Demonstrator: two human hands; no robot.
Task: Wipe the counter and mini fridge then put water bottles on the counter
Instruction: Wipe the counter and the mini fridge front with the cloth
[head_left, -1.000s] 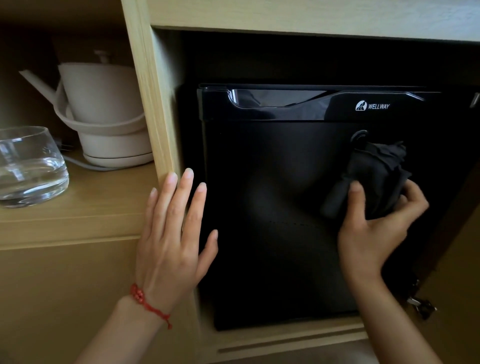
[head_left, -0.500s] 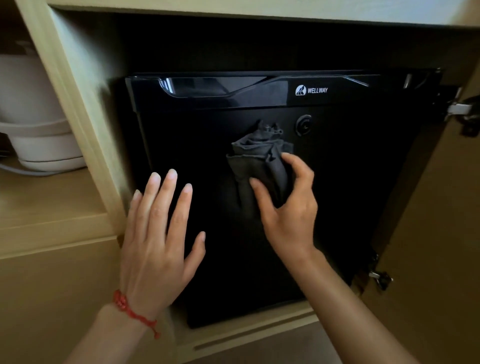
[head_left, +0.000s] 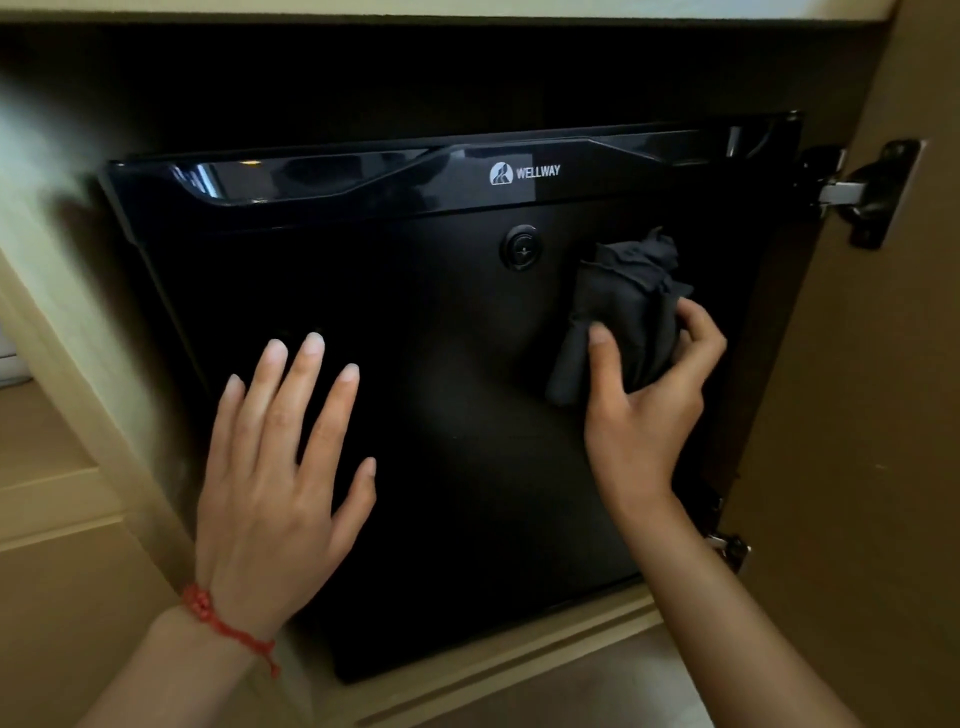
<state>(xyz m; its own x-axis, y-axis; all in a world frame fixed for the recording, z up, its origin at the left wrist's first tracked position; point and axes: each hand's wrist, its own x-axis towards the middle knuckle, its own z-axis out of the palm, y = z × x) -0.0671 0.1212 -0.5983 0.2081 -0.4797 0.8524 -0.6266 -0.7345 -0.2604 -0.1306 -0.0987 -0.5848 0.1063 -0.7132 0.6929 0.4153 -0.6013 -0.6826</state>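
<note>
Against the mini fridge (head_left: 441, 415) door's upper right, our right hand (head_left: 644, 415) clamps the bunched cloth (head_left: 623, 312); unwiped door lies leftward, where our left hand (head_left: 275, 467) rests flat, fingers spread.

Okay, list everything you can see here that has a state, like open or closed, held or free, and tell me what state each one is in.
Black mini fridge: door shut, set inside the wooden cabinet.
Wooden cabinet door: swung open at the right.
Dark grey cloth: bunched up, pressed on the fridge door.
Right hand: gripping the cloth.
Left hand: empty, fingers spread, over the fridge door.
Red string bracelet: worn on the left wrist.
</note>
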